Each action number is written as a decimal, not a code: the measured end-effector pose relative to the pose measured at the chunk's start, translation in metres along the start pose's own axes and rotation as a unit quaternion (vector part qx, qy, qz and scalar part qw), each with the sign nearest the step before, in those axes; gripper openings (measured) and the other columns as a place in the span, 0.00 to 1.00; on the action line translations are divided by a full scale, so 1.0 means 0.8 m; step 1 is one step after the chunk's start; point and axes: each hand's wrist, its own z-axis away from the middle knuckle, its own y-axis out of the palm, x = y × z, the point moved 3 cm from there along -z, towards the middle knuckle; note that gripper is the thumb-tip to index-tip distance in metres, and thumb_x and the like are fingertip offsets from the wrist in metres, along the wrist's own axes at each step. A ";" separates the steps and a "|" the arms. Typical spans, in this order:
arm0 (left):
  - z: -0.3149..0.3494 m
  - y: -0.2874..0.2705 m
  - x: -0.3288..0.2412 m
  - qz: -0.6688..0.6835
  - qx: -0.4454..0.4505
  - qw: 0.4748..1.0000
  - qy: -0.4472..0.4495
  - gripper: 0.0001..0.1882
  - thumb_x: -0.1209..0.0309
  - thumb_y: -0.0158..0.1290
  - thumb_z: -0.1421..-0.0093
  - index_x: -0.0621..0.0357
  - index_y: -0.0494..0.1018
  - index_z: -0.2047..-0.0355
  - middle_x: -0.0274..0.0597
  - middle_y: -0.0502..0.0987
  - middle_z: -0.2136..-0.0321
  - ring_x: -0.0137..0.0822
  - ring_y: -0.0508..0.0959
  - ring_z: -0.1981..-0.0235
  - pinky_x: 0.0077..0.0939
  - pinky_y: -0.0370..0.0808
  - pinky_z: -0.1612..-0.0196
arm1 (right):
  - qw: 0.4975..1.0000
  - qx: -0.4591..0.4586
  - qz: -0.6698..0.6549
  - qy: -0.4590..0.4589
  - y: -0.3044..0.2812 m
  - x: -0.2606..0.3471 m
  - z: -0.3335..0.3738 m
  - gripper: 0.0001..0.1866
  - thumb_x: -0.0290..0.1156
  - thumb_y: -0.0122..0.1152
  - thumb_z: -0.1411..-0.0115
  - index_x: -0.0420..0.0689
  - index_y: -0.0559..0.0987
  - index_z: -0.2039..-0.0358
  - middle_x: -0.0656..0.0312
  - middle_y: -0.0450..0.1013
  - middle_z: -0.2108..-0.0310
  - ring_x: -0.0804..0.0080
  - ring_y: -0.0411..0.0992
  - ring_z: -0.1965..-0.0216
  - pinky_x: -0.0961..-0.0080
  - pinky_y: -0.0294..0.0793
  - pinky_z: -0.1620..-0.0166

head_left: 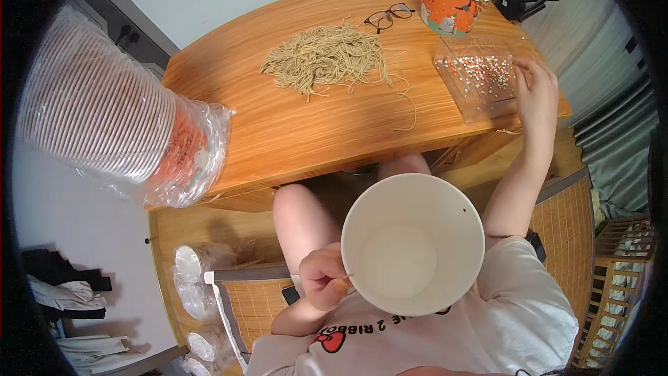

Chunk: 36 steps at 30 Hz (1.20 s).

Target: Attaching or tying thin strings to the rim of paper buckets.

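Observation:
A white paper bucket (412, 244) rests against my lap with its open mouth upward. One small dark hole shows in its wall on the right. My left hand (325, 278) is closed beside the bucket's left rim, pinching a cord whose short tan end (349, 276) pokes over the rim. Out at the right, my right hand (534, 83) has its fingertips pressed together at the edge of a clear plastic tray (479, 108). Small white and orange pieces (487, 73) lie scattered in that tray. Whatever the right fingertips hold is too small to make out.
A pile of tan cords (327, 59) and eyeglasses (390, 17) lie on the wooden table (299, 139). Stacked orange-printed buckets (452, 7) stand at the back right, near a black object (515, 3). A tall plastic-wrapped bucket stack (104, 97) stands at the left edge.

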 end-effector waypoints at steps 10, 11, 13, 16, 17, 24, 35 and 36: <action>-0.014 -0.007 -0.026 -0.037 -0.178 0.982 0.043 0.12 0.73 0.49 0.39 0.59 0.68 0.80 0.39 0.75 0.82 0.33 0.73 0.78 0.27 0.71 0.71 | 0.968 0.050 -0.211 0.124 -0.015 0.014 0.039 0.07 0.31 0.63 0.41 0.40 0.79 0.67 0.65 0.75 0.71 0.78 0.71 0.68 0.81 0.70 0.62; -0.013 -0.014 -0.028 -0.039 -0.197 0.977 0.066 0.10 0.68 0.47 0.38 0.57 0.67 0.76 0.40 0.75 0.77 0.35 0.74 0.72 0.32 0.73 0.66 | 0.946 0.112 -0.281 0.119 -0.021 0.023 0.055 0.06 0.29 0.62 0.40 0.39 0.79 0.68 0.67 0.73 0.73 0.81 0.68 0.70 0.83 0.68 0.65; -0.009 -0.023 -0.035 -0.048 -0.237 0.964 0.113 0.13 0.58 0.41 0.34 0.54 0.66 0.66 0.40 0.76 0.66 0.37 0.76 0.60 0.42 0.76 0.55 | 0.865 0.256 -0.418 0.110 -0.028 0.049 0.095 0.04 0.25 0.61 0.41 0.37 0.78 0.70 0.66 0.73 0.74 0.82 0.69 0.70 0.82 0.69 0.66; -0.040 0.005 -0.046 -0.089 -0.304 0.938 0.138 0.12 0.62 0.46 0.36 0.52 0.64 0.75 0.32 0.70 0.78 0.29 0.71 0.71 0.29 0.71 0.63 | 0.802 0.509 -0.272 -0.153 -0.027 0.112 0.142 0.08 0.31 0.62 0.43 0.38 0.80 0.71 0.54 0.76 0.69 0.60 0.75 0.65 0.66 0.73 0.60; -0.047 0.012 -0.047 -0.080 -0.335 0.926 0.156 0.16 0.65 0.49 0.37 0.52 0.63 0.82 0.25 0.64 0.88 0.21 0.66 0.83 0.17 0.67 0.73 | 0.743 0.554 -0.338 -0.164 -0.023 0.126 0.157 0.09 0.32 0.63 0.43 0.39 0.80 0.68 0.53 0.76 0.67 0.57 0.75 0.62 0.65 0.73 0.58; -0.043 0.016 -0.043 -0.141 -0.284 0.930 0.187 0.11 0.70 0.50 0.35 0.59 0.68 0.75 0.29 0.67 0.85 0.20 0.65 0.83 0.14 0.63 0.75 | 0.603 0.617 -0.468 -0.192 0.000 0.242 0.272 0.20 0.42 0.59 0.39 0.42 0.74 0.52 0.54 0.75 0.60 0.56 0.70 0.50 0.60 0.65 0.46; -0.028 -0.017 -0.081 -0.414 -0.159 0.883 0.153 0.12 0.70 0.56 0.44 0.57 0.71 0.83 0.38 0.76 0.81 0.32 0.74 0.79 0.26 0.71 0.71 | 0.401 0.576 -0.637 -0.319 -0.077 0.170 0.108 0.09 0.33 0.56 0.37 0.42 0.80 0.66 0.58 0.76 0.72 0.61 0.73 0.72 0.69 0.71 0.66; -0.040 -0.007 -0.085 -0.456 -0.067 0.871 0.169 0.17 0.66 0.58 0.43 0.56 0.69 0.86 0.37 0.76 0.82 0.33 0.76 0.78 0.27 0.71 0.71 | 0.463 0.538 -0.625 -0.324 -0.084 0.162 0.091 0.10 0.33 0.57 0.37 0.40 0.78 0.70 0.55 0.75 0.74 0.59 0.74 0.72 0.68 0.71 0.66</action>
